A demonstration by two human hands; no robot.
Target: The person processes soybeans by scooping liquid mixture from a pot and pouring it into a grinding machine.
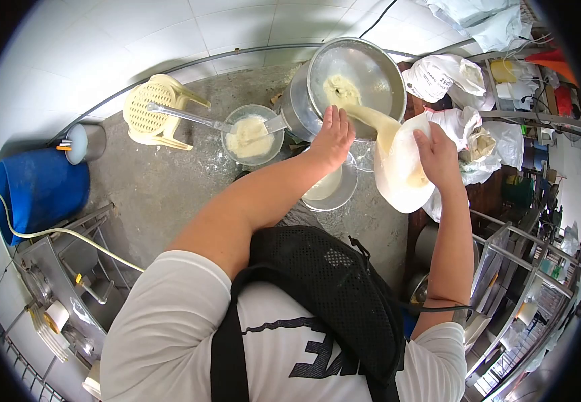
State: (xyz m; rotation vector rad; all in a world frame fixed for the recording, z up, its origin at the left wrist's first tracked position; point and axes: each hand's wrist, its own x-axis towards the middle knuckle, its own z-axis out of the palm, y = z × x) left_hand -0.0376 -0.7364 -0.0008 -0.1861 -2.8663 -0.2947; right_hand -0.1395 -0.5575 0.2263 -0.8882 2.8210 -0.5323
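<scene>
My right hand (pixel 438 157) grips the rim of a white plastic container (pixel 401 171), which is tilted to the left. A pale, creamy batter (pixel 371 119) pours from it into a large round metal pot (pixel 379 74), where some lies at the bottom. At the pot's near rim is my left hand (pixel 334 137), its fingers stretched out. Below that hand, on the floor, a metal bowl (pixel 331 191) holds pale liquid. Left of the pot, a clear bowl (pixel 253 155) contains pale flour-like powder and the blade of a long metal paddle (pixel 190 116).
A yellow plastic stool (pixel 153 107) stands by the tiled wall, with the paddle's handle over it. A blue barrel (pixel 43 191) and a hose (pixel 69 232) are at the left. White sacks (pixel 434 77) and metal racks (pixel 525 258) line the right side.
</scene>
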